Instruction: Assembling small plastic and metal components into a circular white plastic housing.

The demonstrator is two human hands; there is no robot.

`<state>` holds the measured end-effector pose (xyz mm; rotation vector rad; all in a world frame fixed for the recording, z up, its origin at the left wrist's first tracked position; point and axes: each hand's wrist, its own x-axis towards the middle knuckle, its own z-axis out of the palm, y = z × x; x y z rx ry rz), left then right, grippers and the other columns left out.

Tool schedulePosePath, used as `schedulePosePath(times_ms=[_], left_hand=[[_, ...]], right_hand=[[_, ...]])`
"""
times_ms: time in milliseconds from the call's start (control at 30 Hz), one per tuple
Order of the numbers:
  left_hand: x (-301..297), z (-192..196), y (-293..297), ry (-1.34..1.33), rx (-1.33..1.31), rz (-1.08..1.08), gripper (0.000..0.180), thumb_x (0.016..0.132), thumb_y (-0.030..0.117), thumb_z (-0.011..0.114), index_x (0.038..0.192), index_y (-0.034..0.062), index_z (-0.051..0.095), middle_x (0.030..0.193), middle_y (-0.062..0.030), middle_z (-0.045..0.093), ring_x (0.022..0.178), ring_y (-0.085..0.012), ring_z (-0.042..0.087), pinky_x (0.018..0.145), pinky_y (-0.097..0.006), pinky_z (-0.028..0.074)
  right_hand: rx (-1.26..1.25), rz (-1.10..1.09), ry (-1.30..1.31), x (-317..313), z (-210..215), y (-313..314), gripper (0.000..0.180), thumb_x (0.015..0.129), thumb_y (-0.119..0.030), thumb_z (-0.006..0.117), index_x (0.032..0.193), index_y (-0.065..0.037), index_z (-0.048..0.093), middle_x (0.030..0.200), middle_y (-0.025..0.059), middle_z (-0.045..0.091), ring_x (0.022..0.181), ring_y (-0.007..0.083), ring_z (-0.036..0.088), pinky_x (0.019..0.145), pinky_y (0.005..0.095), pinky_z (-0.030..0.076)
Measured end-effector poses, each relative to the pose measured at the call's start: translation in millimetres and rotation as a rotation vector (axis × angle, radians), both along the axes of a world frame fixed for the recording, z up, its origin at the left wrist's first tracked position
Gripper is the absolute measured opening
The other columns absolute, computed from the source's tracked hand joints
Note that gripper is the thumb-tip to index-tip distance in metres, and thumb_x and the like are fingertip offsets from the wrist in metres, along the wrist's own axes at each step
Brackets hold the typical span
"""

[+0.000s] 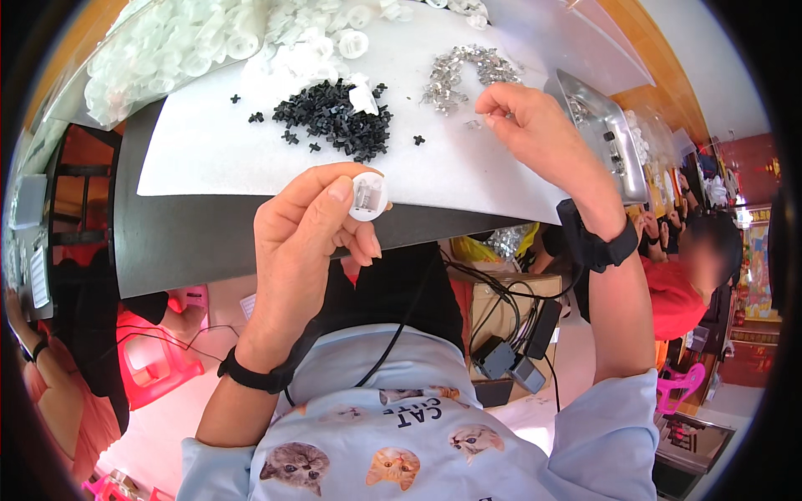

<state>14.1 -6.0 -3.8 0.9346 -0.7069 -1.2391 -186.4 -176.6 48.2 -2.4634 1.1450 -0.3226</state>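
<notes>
**Hand and Part Positions at the Work Surface**

The left hand is raised above the near table edge and grips a round white plastic cap between thumb and fingertips; a small metal insert shows inside the cap. The right hand rests on the white sheet, thumb and forefinger pinched together on a small metal clip just below the pile of metal clips. A pile of black cross-shaped pieces lies between the hands. White caps are heaped at the far left. A metal tray stands to the right of the right hand
</notes>
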Motion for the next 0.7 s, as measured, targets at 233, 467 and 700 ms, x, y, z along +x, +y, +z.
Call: schedulePosePath(times_ms=[233,467,700], left_hand=[[2,1,0,-0.032,0.02,-0.033,0.029,0.097,0.019,0.045,0.107,-0.0052,0.059,0.086,-0.0157,0.066,0.057,-0.0115,0.057,0.052,-0.022,0.047],[1,-1,-1,-0.012,0.0,-0.016,0.027,0.097,0.017,0.047,0.107,-0.0041,0.06,0.074,-0.0084,0.063,0.056,-0.0097,0.058,0.042,-0.02,0.041],[2,-1,-1,-0.015,-0.002,-0.021,0.029,0.098,0.017,0.045,0.108,-0.0051,0.059,0.087,-0.0169,0.067,0.058,-0.0107,0.059,0.051,-0.022,0.048]], right_hand=[[-0.037,0.133,0.02,5,-12,-7,0.016,0.082,-0.017,0.058,0.083,-0.001,0.06,0.071,0.0181,0.059,0.067,0.0333,0.059,0.063,0.0402,0.046],[0.054,-0.149,0.18,7,-10,-2,0.026,0.084,-0.02,0.058,0.077,0.004,0.058,0.068,0.0199,0.059,0.065,0.0355,0.059,0.06,0.0419,0.045],[0.05,-0.017,0.07,-6,3,2,0.014,0.087,-0.009,0.052,0.094,0.0,0.059,0.075,0.0164,0.059,0.067,0.0339,0.058,0.065,0.0405,0.046]])
